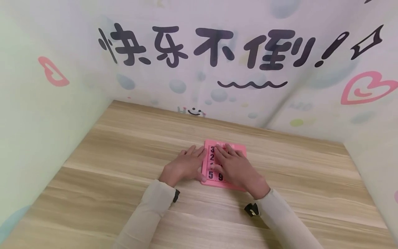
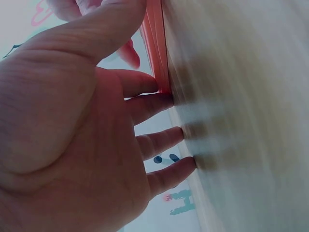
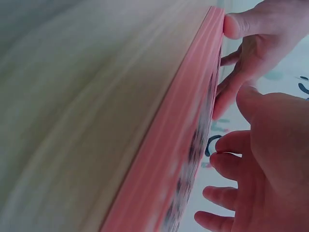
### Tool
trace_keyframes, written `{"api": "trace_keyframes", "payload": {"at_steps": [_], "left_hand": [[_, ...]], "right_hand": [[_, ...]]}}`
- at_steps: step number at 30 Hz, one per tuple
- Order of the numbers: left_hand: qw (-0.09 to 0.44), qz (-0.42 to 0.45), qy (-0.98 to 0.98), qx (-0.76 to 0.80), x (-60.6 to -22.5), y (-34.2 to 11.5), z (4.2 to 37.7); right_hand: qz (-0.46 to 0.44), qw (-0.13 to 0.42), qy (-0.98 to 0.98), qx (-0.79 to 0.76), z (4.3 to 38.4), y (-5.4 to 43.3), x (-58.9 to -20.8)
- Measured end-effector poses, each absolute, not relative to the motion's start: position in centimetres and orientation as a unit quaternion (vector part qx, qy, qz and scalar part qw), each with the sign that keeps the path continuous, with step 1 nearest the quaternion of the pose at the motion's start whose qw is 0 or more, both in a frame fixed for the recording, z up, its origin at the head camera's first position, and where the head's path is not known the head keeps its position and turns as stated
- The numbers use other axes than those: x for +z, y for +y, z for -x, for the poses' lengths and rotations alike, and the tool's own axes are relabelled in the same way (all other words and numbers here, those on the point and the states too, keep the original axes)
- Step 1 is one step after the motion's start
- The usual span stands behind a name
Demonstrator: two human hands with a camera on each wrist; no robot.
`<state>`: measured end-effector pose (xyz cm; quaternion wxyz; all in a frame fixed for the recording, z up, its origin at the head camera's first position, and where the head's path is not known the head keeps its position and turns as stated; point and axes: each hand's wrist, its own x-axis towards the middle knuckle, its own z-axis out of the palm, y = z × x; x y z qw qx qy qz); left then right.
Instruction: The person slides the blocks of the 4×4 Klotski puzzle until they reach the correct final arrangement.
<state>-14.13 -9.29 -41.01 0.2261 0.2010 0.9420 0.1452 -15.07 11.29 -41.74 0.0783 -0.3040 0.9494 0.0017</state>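
A flat pink number puzzle [image 1: 217, 182] lies on the wooden table, with black digits on its pink tiles. My left hand [image 1: 185, 165] is at the puzzle's left edge. Its thumb touches the near left corner, and its fairly straight fingers reach along the side; the outer fingertips rest on the table in the left wrist view. Over the puzzle's face lies my right hand [image 1: 237, 166], fingers extended above the upper tiles, hiding much of the middle and right. The right wrist view shows the puzzle's thick pink side [image 3: 164, 130] beside the right hand [image 3: 270, 159].
The wooden table [image 1: 124, 138] extends around the puzzle on every side. Behind it hangs a white printed backdrop [image 1: 199, 79] with large black characters. Pale walls stand left and right. Black bands [image 1: 252, 209] show at the wrists, by light sleeves.
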Motion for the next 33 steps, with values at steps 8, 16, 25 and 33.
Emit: {"api": "trace_keyframes", "payload": {"at_steps": [8, 16, 25, 33], "left_hand": [[0.222, -0.204, 0.944, 0.134, -40.9, -9.3, 14.2], [0.225, -0.206, 0.944, 0.130, -40.9, -9.3, 14.3], [0.231, -0.198, 0.943, 0.136, -40.8, -9.3, 14.3], [0.235, -0.190, 0.943, 0.138, -40.8, -9.2, 14.2]], "right_hand": [[0.318, 0.079, 0.945, 0.009, 15.2, 10.2, -41.7], [0.320, 0.080, 0.944, 0.013, 15.2, 10.0, -41.8], [0.313, 0.091, 0.945, 0.004, 15.3, 10.2, -41.7], [0.298, 0.109, 0.948, -0.002, 15.6, 10.4, -41.5]]}}
